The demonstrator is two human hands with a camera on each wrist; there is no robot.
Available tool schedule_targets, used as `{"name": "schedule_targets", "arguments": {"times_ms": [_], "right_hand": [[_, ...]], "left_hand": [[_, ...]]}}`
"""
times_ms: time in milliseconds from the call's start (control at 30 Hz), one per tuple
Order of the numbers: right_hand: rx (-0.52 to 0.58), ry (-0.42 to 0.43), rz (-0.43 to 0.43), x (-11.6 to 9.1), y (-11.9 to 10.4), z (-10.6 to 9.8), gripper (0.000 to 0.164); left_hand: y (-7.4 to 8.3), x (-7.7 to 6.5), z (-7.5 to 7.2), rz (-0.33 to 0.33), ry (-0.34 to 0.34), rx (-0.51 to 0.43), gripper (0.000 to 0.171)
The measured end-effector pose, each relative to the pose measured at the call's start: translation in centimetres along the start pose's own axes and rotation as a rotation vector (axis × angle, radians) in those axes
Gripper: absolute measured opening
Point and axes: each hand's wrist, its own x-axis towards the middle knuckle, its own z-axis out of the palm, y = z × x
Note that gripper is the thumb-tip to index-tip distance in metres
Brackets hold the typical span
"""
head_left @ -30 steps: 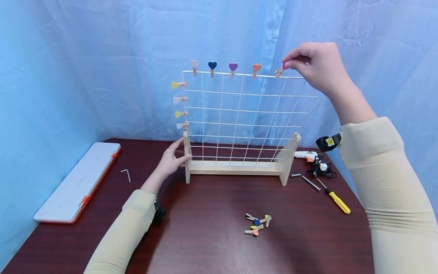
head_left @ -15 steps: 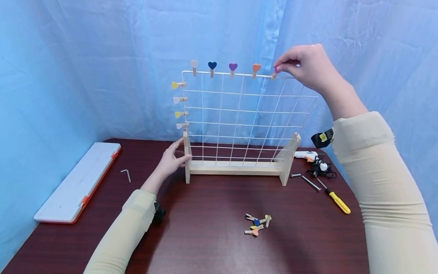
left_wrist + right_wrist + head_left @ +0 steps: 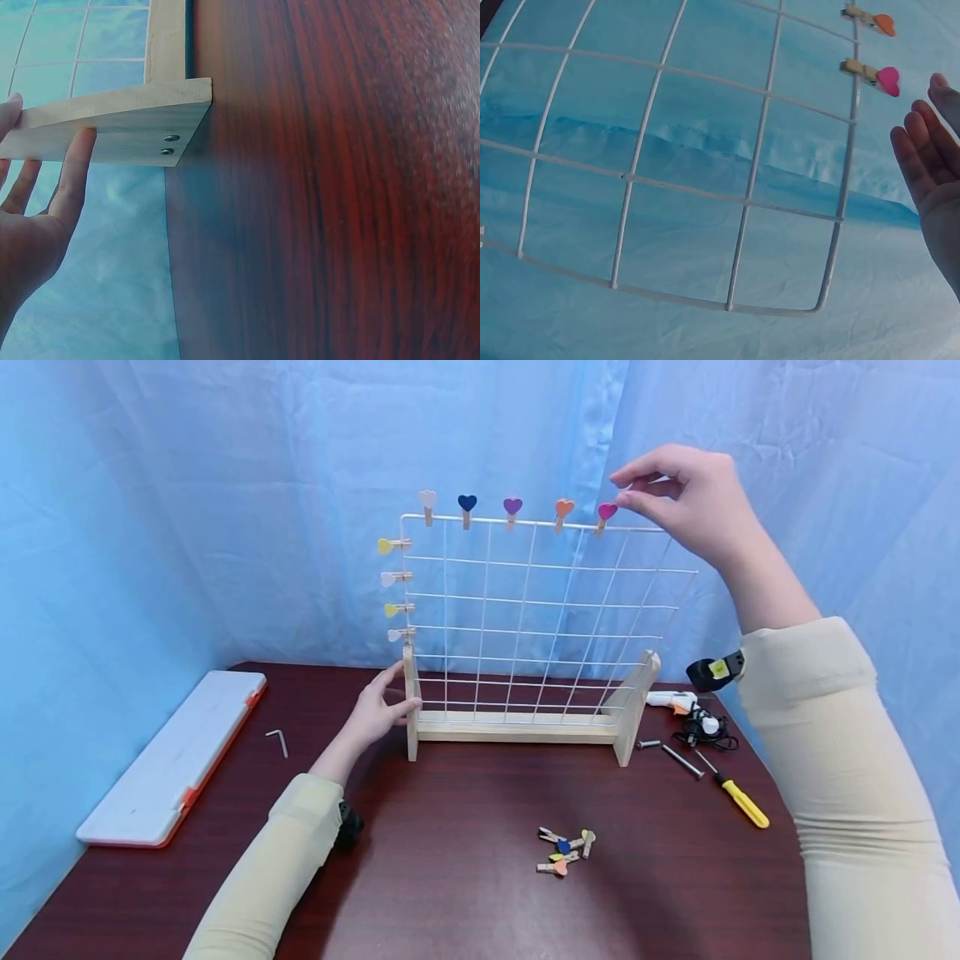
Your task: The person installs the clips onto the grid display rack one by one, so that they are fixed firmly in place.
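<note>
A white wire grid (image 3: 510, 585) stands upright in a wooden stand (image 3: 517, 737). My left hand (image 3: 377, 710) grips the stand's left side board (image 3: 127, 120), thumb on one side and fingers against its outer face. A magenta heart clothespin (image 3: 607, 512) sits clipped on the grid's top wire. Just right of it is my right hand (image 3: 693, 497), its fingers apart from the clothespin and holding nothing; the right wrist view shows the same gap beside the pink heart (image 3: 889, 81). Other heart clothespins line the top wire, such as an orange one (image 3: 564, 510), and the left edge.
Several loose heart clothespins (image 3: 562, 852) lie in a pile on the dark red table (image 3: 420, 877). At right are a glue gun (image 3: 672, 700), bolts (image 3: 682, 761) and a yellow screwdriver (image 3: 744, 802). A hex key (image 3: 279, 742) and a white case (image 3: 176, 760) lie at left.
My right hand moved left with the magenta clothespin, set it on the top wire, let go and drew back up and right. The left hand stayed on the side board.
</note>
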Motion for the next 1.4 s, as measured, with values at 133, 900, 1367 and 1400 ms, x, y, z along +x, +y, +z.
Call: {"name": "schedule_targets", "arguments": {"times_ms": [133,900,1367,1400], "right_hand": [[0.143,0.052,-0.065,-1.8,-1.1,0.0,0.023],[0.430,-0.620,-0.224,-22.6,3.2,19.5,0.031],[0.495,-0.873,-0.306,-25.4,3.4,22.2,0.017],[0.500,-0.872,-0.303,-25.4,3.4,22.2,0.015]], "left_hand": [[0.0,0.0,0.1,0.008,0.008,0.004,0.072],[0.7,-0.5,-0.3,-0.008,0.005,-0.007,0.073],[0.1,-0.4,-0.1,0.000,0.012,0.000,0.073],[0.1,-0.4,0.0,-0.006,0.014,0.001,0.072]]}}
